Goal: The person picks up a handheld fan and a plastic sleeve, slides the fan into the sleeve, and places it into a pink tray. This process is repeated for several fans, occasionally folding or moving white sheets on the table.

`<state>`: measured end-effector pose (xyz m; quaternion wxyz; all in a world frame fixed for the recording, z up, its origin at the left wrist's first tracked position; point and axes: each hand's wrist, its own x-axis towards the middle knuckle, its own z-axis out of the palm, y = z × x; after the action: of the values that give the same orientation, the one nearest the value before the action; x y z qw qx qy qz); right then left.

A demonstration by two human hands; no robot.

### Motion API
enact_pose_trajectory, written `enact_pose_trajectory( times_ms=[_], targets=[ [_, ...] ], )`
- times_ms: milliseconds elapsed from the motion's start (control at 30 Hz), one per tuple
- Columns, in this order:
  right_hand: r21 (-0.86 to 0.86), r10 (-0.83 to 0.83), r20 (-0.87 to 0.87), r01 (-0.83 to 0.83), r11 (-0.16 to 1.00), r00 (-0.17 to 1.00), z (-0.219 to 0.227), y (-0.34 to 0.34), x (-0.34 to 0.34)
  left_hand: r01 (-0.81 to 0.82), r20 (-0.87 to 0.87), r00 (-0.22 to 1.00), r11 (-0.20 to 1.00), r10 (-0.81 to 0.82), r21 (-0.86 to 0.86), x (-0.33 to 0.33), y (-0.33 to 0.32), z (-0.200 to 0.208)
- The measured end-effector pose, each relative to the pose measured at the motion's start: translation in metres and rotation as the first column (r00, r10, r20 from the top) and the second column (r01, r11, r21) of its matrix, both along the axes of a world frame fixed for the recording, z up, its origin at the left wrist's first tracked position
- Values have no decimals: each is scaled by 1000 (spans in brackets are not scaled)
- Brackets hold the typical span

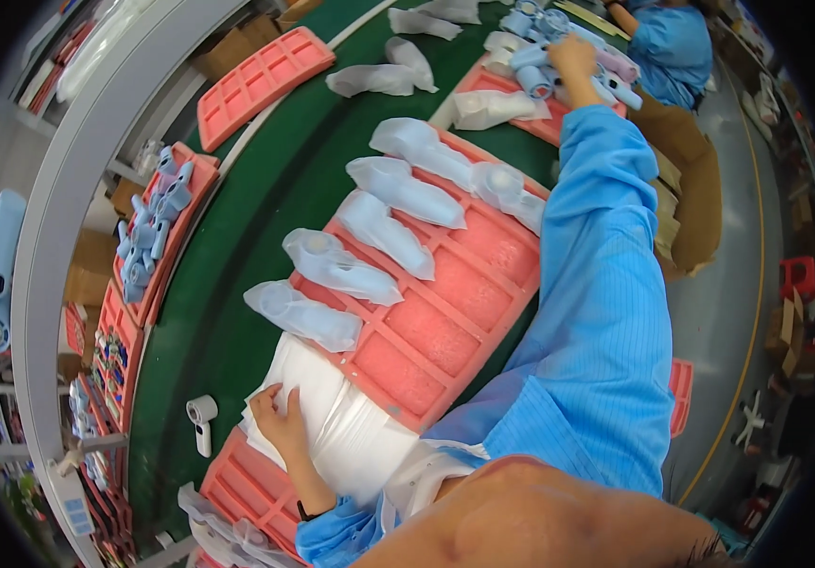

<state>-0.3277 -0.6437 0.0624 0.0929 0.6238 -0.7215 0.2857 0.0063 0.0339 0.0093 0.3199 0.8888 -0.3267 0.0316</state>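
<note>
My left hand (pixel 281 424) rests on a stack of thin white bags (pixel 346 445), thumb and fingers apart. At the top right my right arm reaches to a pile of pale blue handheld fans (pixel 532 59). There my right hand (pixel 573 62) has its fingers curled on one fan; its fingertips are partly hidden. Between the hands lies a pink divided tray (pixel 426 327). Several blue fans in translucent white sleeves lie across its far and left part, among them a sleeved fan (pixel 303 315) nearest the bags. The tray's nearer compartments show bare pink.
A second pink tray (pixel 472 83) holds the fan pile. Loose sleeves (pixel 384 76) and a small white fan (pixel 201 421) lie on the green belt (pixel 176 379). Trays of parts (pixel 157 222) line the left. A person in blue (pixel 670 47) sits beyond, near an open carton (pixel 696 180).
</note>
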Motion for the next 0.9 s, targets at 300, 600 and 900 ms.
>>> enact_pose_trajectory(
  times_ms=[300, 600, 900],
  targets=[
    [164, 151, 155, -176, 971, 976, -2, -27, -39, 23, -18, 1000, 999, -23, -40, 1, -9, -7],
    [-130, 649, -52, -649, 749, 759, -25, 47, 23, 83, 67, 994, 996, -81, -35, 3, -5, -12],
    [-255, 546, 828, -782, 568, 128, 65, 229, 31, -3, 19, 1000, 999, 3, -39, 13, -15, -9]
  ],
)
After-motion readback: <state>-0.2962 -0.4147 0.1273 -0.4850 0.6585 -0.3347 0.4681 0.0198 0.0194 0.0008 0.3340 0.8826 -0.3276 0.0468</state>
